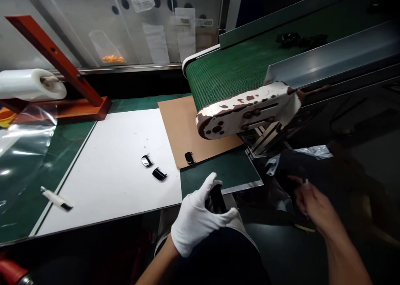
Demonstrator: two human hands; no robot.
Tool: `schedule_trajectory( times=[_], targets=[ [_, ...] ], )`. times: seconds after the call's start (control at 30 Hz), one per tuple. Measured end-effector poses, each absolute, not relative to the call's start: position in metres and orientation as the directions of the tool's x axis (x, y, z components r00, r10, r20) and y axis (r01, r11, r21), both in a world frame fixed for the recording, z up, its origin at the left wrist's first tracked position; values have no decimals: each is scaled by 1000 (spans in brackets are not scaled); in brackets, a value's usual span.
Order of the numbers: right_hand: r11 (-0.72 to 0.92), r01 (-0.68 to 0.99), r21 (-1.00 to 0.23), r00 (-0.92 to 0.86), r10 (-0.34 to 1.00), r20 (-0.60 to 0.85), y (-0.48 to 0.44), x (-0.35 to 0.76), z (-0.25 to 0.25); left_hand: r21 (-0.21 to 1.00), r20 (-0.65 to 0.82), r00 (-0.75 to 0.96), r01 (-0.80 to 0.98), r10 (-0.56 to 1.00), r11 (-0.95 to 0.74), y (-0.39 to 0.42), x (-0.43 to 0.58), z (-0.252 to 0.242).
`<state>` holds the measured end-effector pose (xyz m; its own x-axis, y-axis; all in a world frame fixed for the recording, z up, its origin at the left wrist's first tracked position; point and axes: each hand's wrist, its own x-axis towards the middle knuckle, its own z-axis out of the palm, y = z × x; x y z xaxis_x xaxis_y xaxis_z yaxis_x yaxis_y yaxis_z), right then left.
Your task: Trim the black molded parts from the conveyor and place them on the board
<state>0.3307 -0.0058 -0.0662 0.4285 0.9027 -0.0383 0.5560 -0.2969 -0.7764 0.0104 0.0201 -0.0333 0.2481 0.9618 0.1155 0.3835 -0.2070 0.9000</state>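
My left hand (200, 218), in a white glove, grips a small black plastic piece (218, 199) between thumb and fingers, just off the table's front edge. To the right, my bare right hand (312, 203) is over a dark area beside clear plastic film (283, 201). Its thumb and forefinger are apart with nothing visible between them; the other fingers curl loosely. Two small glossy black pieces, one (146, 161) reflecting light and another (160, 174), lie on the white sheet (109, 168). A third black piece (189, 158) rests on the cardboard's (175, 126) near edge.
A green conveyor belt (231, 76) slopes up to the right above the cardboard, with dark items (300, 40) on it. A roll of clear film (33, 85) hangs on a red stand (62, 60) at left. A utility knife (56, 198) lies by the sheet's left edge.
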Motion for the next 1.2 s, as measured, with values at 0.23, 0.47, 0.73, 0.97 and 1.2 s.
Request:
schedule_trajectory(
  times=[0.23,0.47,0.73,0.97,1.2],
  targets=[
    [-173,377,-910,113,984,-141,-5,261,-43,925,125,250,321,960,-204,12,7,-25],
    [94,395,-914,-296,955,-30,4,218,2,938,192,235,241,953,-248,4,9,-20],
    [358,553,-753,-462,883,81,3,190,26,933,217,175,254,960,-257,-2,15,-11],
    [354,702,-619,-417,908,46,4,180,28,961,183,197,170,963,-218,-4,15,-5],
    [326,724,-608,-405,914,7,5,179,31,959,157,195,204,968,-196,-5,15,-1]
  ],
)
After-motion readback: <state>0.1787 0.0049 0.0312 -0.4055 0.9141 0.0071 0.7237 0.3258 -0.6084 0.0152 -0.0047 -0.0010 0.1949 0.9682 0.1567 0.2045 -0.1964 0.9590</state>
